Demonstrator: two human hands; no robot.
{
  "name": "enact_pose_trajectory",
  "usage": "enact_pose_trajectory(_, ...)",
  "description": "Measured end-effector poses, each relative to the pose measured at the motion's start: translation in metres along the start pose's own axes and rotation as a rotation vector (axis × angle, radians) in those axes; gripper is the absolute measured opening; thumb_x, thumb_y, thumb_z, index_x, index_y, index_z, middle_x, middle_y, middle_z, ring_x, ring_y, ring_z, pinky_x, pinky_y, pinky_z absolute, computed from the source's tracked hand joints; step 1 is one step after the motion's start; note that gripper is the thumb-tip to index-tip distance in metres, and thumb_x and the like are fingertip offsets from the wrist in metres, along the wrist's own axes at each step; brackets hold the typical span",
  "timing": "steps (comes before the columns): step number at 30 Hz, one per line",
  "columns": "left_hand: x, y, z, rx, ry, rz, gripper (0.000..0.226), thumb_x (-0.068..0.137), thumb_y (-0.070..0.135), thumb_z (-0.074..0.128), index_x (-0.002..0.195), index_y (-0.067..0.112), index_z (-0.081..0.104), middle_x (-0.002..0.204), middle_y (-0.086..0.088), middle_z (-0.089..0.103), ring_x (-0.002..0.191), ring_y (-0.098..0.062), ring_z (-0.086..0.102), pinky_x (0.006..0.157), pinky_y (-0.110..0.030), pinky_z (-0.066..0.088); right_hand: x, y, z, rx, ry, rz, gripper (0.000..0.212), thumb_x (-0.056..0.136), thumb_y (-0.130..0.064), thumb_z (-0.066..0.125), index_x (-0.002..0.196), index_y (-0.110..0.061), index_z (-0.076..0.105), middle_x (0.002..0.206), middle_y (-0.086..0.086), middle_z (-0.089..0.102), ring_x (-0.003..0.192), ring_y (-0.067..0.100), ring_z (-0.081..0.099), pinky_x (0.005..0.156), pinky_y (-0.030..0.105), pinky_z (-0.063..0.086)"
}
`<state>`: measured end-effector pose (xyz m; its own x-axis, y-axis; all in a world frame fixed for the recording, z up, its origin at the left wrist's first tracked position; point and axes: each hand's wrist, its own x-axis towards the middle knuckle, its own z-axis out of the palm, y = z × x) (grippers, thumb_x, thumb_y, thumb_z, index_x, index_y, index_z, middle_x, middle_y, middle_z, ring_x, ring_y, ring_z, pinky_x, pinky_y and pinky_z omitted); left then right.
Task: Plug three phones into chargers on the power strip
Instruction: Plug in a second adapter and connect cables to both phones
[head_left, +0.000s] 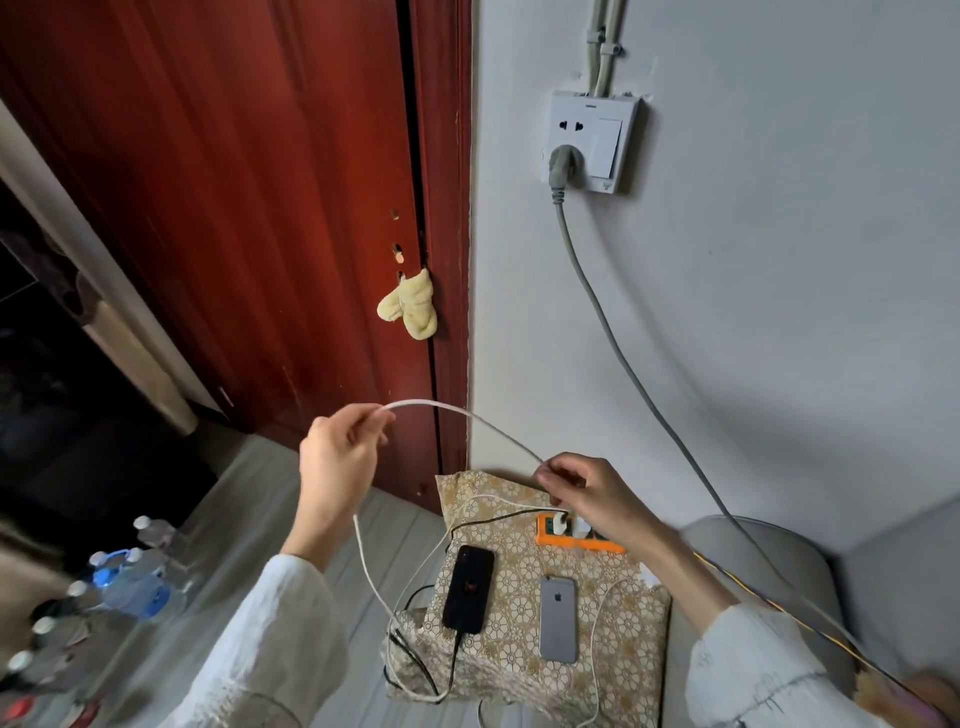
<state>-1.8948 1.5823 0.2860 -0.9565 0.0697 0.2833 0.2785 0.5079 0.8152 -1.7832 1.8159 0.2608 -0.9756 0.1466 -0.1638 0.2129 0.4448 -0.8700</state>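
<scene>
An orange power strip (576, 543) lies at the back of a small table covered with a floral cloth (519, 551). White chargers (560, 521) are plugged into it. A black phone (468, 588) lies on the cloth with a black cable in its bottom end. A silver phone (558, 618) lies face down beside it. My left hand (340, 457) pinches a white braided cable (462, 413) and holds it raised. My right hand (582, 491) pinches the same cable above the strip. The cable hangs down from my left hand past the table's left edge.
A grey cord (618, 364) runs from the wall socket (592, 140) down past the table's right side. A red wooden door (260, 208) stands behind, with a yellow cloth (410, 306) hanging on it. Water bottles (130, 571) stand on the floor at the left. A grey seat (769, 551) is at the right.
</scene>
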Motion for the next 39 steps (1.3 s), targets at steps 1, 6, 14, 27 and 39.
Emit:
enact_pose_trajectory(1, 0.002, -0.005, -0.003, 0.011, 0.041, -0.049, 0.015, 0.087, 0.016, 0.057, 0.077, 0.019, 0.068, 0.058, 0.009, 0.060, 0.046, -0.003, 0.052, 0.046, -0.008, 0.034, 0.000, 0.004, -0.001, 0.012, 0.012, 0.016, 0.014, 0.092, -0.023, 0.051, 0.088, -0.019, 0.064, 0.077, 0.007, 0.059, 0.069, 0.020, 0.049, 0.065, 0.032, 0.040)
enact_pose_trajectory(6, -0.019, -0.029, 0.016, 0.048, -0.386, -0.232, 0.013, 0.086, 0.010, 0.058, 0.080, 0.021, 0.064, 0.066, -0.002, 0.064, 0.065, -0.012, 0.061, 0.065, -0.021, 0.045, -0.003, 0.030, 0.005, 0.037, -0.037, 0.073, 0.024, 0.097, -0.015, 0.040, 0.089, -0.018, 0.062, 0.060, -0.003, 0.048, 0.052, 0.004, 0.046, 0.053, 0.016, 0.042)
enact_pose_trajectory(14, -0.055, -0.008, 0.060, 0.028, -0.827, -0.035, 0.006, 0.086, 0.032, 0.059, 0.083, 0.028, 0.063, 0.052, 0.014, 0.057, 0.046, 0.003, 0.048, 0.052, -0.011, 0.039, 0.006, 0.037, 0.034, -0.272, -0.142, -0.005, 0.017, 0.095, -0.015, 0.045, 0.102, -0.009, 0.059, 0.072, 0.000, 0.056, 0.053, 0.010, 0.047, 0.050, 0.024, 0.034)
enact_pose_trajectory(27, -0.139, -0.161, 0.139, 0.086, -0.728, -0.450, 0.021, 0.092, 0.008, 0.049, 0.100, 0.010, 0.067, 0.044, 0.015, 0.043, 0.036, 0.000, 0.039, 0.041, -0.011, 0.027, 0.007, 0.243, 0.076, -0.081, 0.071, 0.569, 0.036, 0.096, -0.026, 0.043, 0.128, -0.010, 0.048, 0.127, 0.009, 0.056, 0.111, 0.020, 0.054, 0.080, 0.023, 0.039)
enact_pose_trajectory(39, -0.190, -0.240, 0.220, -0.114, -0.608, -0.736, 0.020, 0.093, 0.016, 0.048, 0.107, 0.016, 0.062, 0.058, 0.005, 0.039, 0.044, -0.001, 0.036, 0.045, -0.010, 0.028, 0.077, 0.383, 0.149, -0.187, 0.165, 0.914, 0.057, 0.083, -0.039, 0.062, 0.120, 0.002, 0.049, 0.116, 0.016, 0.058, 0.097, 0.026, 0.060, 0.076, 0.027, 0.054)
